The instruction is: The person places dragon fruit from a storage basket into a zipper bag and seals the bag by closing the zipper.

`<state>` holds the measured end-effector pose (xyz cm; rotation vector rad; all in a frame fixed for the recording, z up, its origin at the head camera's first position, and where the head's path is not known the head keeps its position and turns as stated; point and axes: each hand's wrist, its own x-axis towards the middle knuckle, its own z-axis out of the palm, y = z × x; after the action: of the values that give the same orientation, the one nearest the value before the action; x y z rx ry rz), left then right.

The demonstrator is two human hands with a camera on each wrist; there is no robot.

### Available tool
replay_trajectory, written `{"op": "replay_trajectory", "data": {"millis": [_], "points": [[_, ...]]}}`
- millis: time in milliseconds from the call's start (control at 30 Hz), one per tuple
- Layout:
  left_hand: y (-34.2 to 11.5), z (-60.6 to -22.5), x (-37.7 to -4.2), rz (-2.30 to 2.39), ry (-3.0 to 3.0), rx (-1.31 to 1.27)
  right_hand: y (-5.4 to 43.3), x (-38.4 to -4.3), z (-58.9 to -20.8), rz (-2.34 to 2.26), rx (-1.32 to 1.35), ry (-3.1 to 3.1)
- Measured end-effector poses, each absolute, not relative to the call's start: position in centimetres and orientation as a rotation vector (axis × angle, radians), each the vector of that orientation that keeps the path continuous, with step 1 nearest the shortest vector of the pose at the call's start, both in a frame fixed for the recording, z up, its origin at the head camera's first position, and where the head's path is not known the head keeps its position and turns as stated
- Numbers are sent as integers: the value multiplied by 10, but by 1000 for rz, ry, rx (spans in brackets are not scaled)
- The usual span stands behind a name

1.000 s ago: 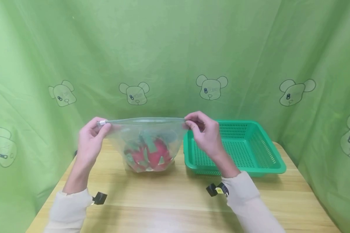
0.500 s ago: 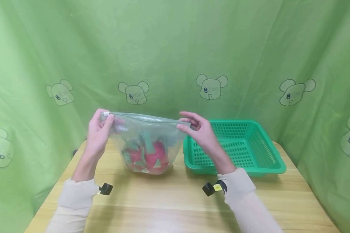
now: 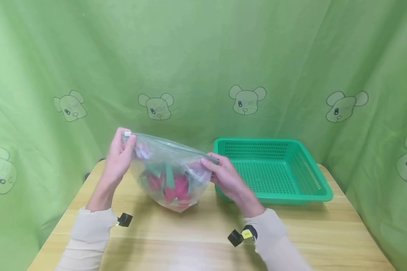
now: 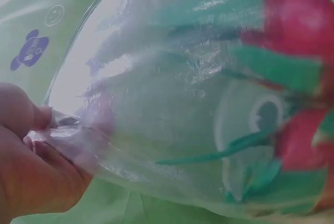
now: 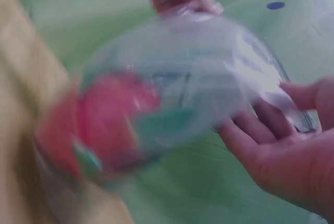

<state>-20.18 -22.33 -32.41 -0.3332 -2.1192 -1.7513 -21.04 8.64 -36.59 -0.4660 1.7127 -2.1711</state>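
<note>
A clear slider zip bag (image 3: 171, 150) hangs between my hands in the head view, with red, green-scaled dragon fruit (image 3: 178, 186) inside. My left hand (image 3: 118, 160) pinches its upper left corner, beside the white slider (image 3: 127, 133). The lower, right corner is gripped by my right hand (image 3: 227, 178), thumb in front. The left wrist view has the left hand (image 4: 42, 172) pinching the gathered film. In the right wrist view the right hand's (image 5: 292, 151) fingers lie behind the bag's edge. I cannot tell whether the bag's bottom touches the table.
A green perforated plastic basket (image 3: 274, 197) stands on the wooden table (image 3: 291, 233), right of the bag. Green curtains (image 3: 203, 49) with mouse-head prints hang behind and at both sides.
My right hand has come down and left, with fingers back around its bag corner after loosening. The left hand has shifted slightly right and up. The bag's top edge now slopes down rightward.
</note>
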Motion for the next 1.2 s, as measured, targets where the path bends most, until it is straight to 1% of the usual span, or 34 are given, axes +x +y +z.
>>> {"op": "replay_trajectory", "data": {"millis": [167, 400, 600, 900, 1033, 1200], "points": [[-220, -337, -201, -1637, -2297, -259, 80, -206, -380, -2342, -213, 1516], [-223, -352, -189, -1590, -2487, -196, 62, -193, -404, -2270, -118, 1714], [-233, -361, -177, -1627, -2559, -151, 52, -182, -422, -2186, -145, 1685], [-259, -381, -158, -1832, -2620, -5, 36, -168, -431, -2047, -238, 1690], [-265, -391, -156, -1933, -2584, 56, 29, -163, -434, -2041, -258, 1689], [-266, -401, -156, -1977, -2556, 60, 24, -161, -436, -2056, -282, 1762]]}}
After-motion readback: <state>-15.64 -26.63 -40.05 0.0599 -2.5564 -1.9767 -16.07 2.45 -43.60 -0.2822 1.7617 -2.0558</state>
